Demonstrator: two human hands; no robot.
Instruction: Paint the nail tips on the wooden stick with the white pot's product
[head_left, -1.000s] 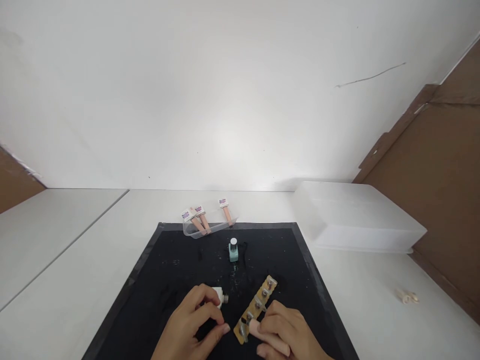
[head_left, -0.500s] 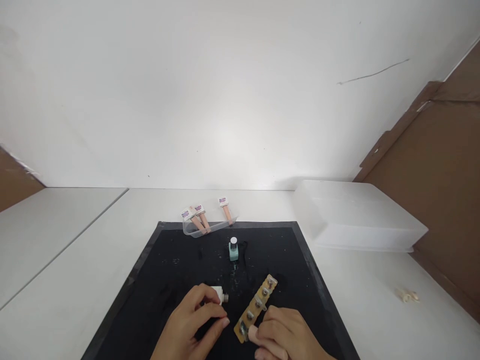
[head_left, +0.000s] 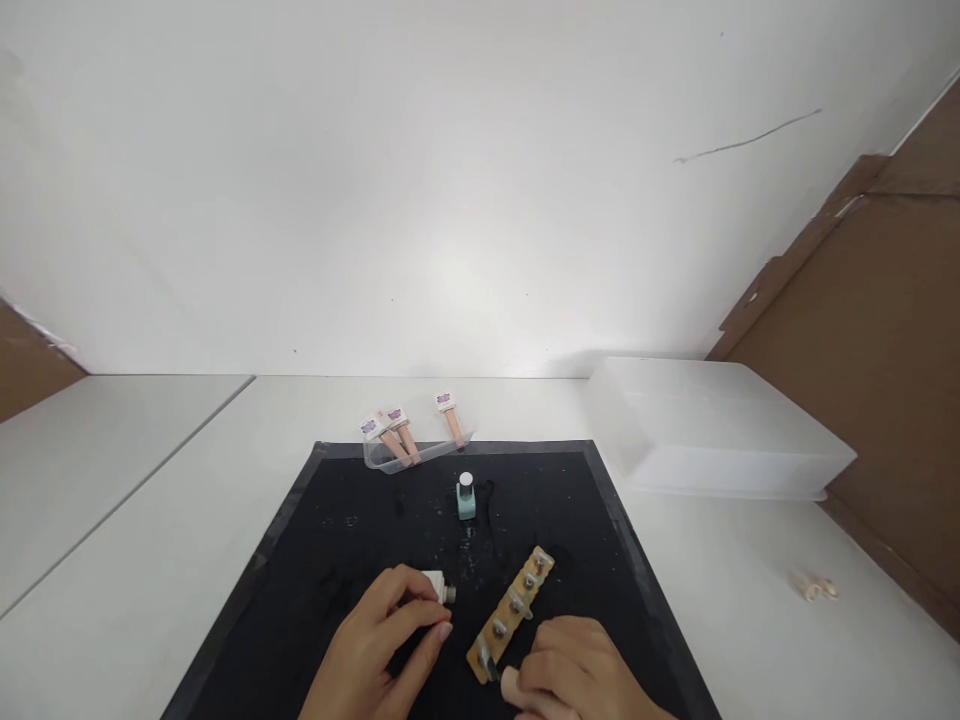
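My left hand [head_left: 382, 640] is curled round a small white nail polish bottle [head_left: 434, 583], whose bare threaded neck points right; most of the bottle is hidden behind my fingers. My right hand [head_left: 581, 665] grips the peach cap of a nail polish brush [head_left: 511, 688]. The brush's dark tip lies at the lowest nail on a yellowish strip [head_left: 517, 598]. Several false nails, clear or dark-tinted, sit along this strip, which slants between my hands on the black mat [head_left: 360, 540]. A mint-green nail polish bottle [head_left: 466, 502] with a white-topped cap stands farther back, upright.
Behind the mat's far edge, a clear plastic tray [head_left: 390, 466] holds three peach-capped bottles [head_left: 451, 419] with white labelled bases. A white box [head_left: 720, 430] stands at the back right. Small cream-coloured bits [head_left: 814, 588] lie on the white table to the right.
My right hand has shifted slightly right and down with the brush, and the dark-tinted lowest nail shows more. My left hand stays nearly still with the bottle.
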